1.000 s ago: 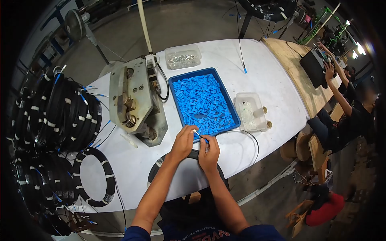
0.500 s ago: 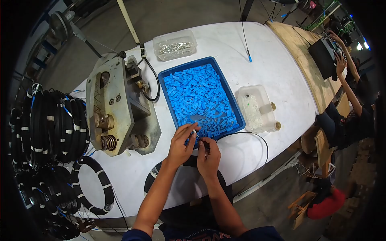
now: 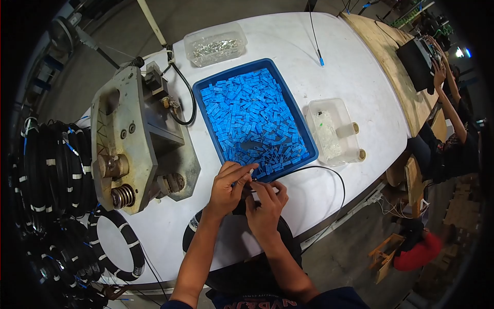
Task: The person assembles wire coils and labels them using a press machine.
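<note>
My left hand [image 3: 225, 189] is closed in a pinch at the near edge of the blue tray [image 3: 201, 105]. A tiny pale piece [image 3: 251, 171] shows at its fingertips, too small to name. Against it, my right hand [image 3: 266, 206] is closed around the end of a thin black cable [image 3: 329, 169], mostly hidden by the fingers. From there the cable arcs right and down over the table edge. Many small blue plastic clips [image 3: 247, 103] fill the tray beyond my hands. Under my forearms lies a taped black cable coil [image 3: 191, 226], partly covered.
A heavy metal press [image 3: 123, 134] stands left, near stacked black coils [image 3: 51, 165] and a single coil [image 3: 135, 247]. Clear bins hold metal parts [image 3: 216, 47] and clear pieces [image 3: 329, 139]. A cable with a blue tip [image 3: 321, 61] hangs behind. A co-worker [image 3: 450, 123] handles a black box at right.
My view has shifted slightly, so the press and tray appear farther left and higher. Both hands stay together at the tray's edge, with the right fingers regripping close to the left fingertips.
</note>
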Available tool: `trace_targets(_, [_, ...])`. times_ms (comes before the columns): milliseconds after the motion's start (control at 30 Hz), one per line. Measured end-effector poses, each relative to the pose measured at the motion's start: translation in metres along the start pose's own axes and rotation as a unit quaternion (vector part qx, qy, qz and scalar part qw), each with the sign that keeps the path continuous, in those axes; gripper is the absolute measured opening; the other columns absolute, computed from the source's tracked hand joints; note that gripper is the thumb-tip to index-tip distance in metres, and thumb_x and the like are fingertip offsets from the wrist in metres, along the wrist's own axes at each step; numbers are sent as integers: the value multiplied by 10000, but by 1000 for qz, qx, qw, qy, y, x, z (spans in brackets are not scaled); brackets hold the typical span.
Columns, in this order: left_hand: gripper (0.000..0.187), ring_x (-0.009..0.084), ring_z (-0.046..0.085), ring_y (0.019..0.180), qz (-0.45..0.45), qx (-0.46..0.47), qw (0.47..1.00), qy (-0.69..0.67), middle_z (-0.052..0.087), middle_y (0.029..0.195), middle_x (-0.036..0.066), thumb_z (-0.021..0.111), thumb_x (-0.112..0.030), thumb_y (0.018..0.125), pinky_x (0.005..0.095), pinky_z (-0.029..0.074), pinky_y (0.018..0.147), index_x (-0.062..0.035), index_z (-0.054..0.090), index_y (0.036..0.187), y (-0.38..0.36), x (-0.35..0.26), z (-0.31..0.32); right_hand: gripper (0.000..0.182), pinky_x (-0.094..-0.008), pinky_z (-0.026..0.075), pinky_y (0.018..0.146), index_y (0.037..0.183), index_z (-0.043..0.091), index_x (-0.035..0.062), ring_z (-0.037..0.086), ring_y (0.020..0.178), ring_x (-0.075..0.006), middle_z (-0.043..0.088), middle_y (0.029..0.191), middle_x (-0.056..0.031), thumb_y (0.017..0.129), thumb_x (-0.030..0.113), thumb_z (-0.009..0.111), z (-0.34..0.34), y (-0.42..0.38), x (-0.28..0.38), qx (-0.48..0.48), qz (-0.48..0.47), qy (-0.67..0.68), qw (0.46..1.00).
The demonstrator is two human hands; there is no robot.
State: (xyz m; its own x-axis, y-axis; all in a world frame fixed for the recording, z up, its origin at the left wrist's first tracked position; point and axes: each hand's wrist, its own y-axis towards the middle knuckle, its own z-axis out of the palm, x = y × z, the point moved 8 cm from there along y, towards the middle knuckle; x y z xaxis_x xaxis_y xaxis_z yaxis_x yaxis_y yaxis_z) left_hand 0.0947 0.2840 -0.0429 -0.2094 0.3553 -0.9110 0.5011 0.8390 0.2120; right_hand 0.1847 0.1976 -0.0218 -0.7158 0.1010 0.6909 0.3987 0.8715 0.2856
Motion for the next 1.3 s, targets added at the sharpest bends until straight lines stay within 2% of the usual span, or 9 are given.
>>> trace_targets(67, [240, 197, 565, 864, -20, -9, 1000, -16, 650, 807, 70, 622, -55, 915, 298, 472, 787, -13, 694, 1140, -1, 3, -1, 233, -440, 362, 911, 1010, 654, 74, 542, 978, -302, 662, 968, -69, 792, 15, 711, 2, 0, -8, -5, 44, 10, 999])
trace_targets(300, [178, 171, 611, 824, -26, -37, 998, -38, 658, 880, 97, 616, -34, 930, 275, 504, 747, 32, 684, 1081, -7, 15, 1, 221, -419, 358, 873, 1001, 658, 89, 506, 1015, -304, 624, 1042, -82, 792, 55, 719, -10, 23, -25, -54, 12, -4, 998])
trace_targets(567, [116, 219, 616, 812, -31, -188, 982, 16, 680, 865, 94, 592, -10, 934, 309, 505, 723, 16, 677, 1008, -6, 15, -17, 250, -497, 293, 898, 996, 676, 88, 406, 1131, -363, 587, 1111, -84, 758, 105, 747, 24, 38, -29, 12, 56, -110, 992])
trace_targets(800, [146, 122, 562, 682, -74, -127, 984, -105, 619, 786, 66, 550, -44, 981, 235, 466, 637, 14, 661, 1056, -13, 21, -10, 231, -494, 286, 869, 951, 693, 98, 411, 1091, -368, 604, 1063, -92, 736, 129, 770, 35, 33, -42, 78, 66, -63, 993])
trace_targets(967, [264, 66, 470, 658, -96, -152, 965, -193, 519, 757, 16, 516, -186, 1022, 217, 418, 600, 40, 637, 1085, -18, 31, -8, 178, -517, 273, 877, 912, 708, 120, 407, 1094, -370, 609, 1052, -79, 746, 130, 772, 30, 34, -38, 34, 35, -48, 998])
trace_targets(1100, [254, 59, 411, 641, -25, -155, 985, -77, 490, 782, -2, 508, -177, 1020, 207, 350, 573, 24, 648, 1089, -15, 11, -19, 182, -486, 271, 942, 904, 718, 153, 419, 1124, -349, 631, 1075, -37, 739, 126, 790, 16, 33, -19, -22, 28, -68, 997])
trace_targets(1167, [219, 128, 553, 796, -14, -118, 991, -60, 611, 928, 82, 507, -64, 984, 248, 446, 697, 29, 645, 1126, -14, -5, -18, 209, -480, 273, 956, 939, 709, 141, 423, 1136, -349, 636, 1076, -38, 745, 111, 781, 11, 28, -11, -35, 13, -62, 997])
trace_targets(1267, [233, 129, 551, 792, -40, -95, 989, -110, 612, 969, 87, 493, -30, 968, 244, 445, 702, 30, 648, 1132, -28, -24, -17, 225, -445, 306, 948, 996, 686, 107, 465, 1107, -326, 638, 1092, -58, 781, 77, 746, -3, 19, -1, -51, -25, -12, 998])
trace_targets(1300, [267, 63, 424, 702, -23, -120, 985, -121, 505, 869, 7, 468, -13, 936, 218, 349, 621, 3, 678, 1100, -34, -37, -18, 212, -416, 336, 927, 1016, 672, 84, 503, 1065, -303, 634, 1106, -77, 811, 59, 719, -9, 15, 3, -54, -47, 35, 997])
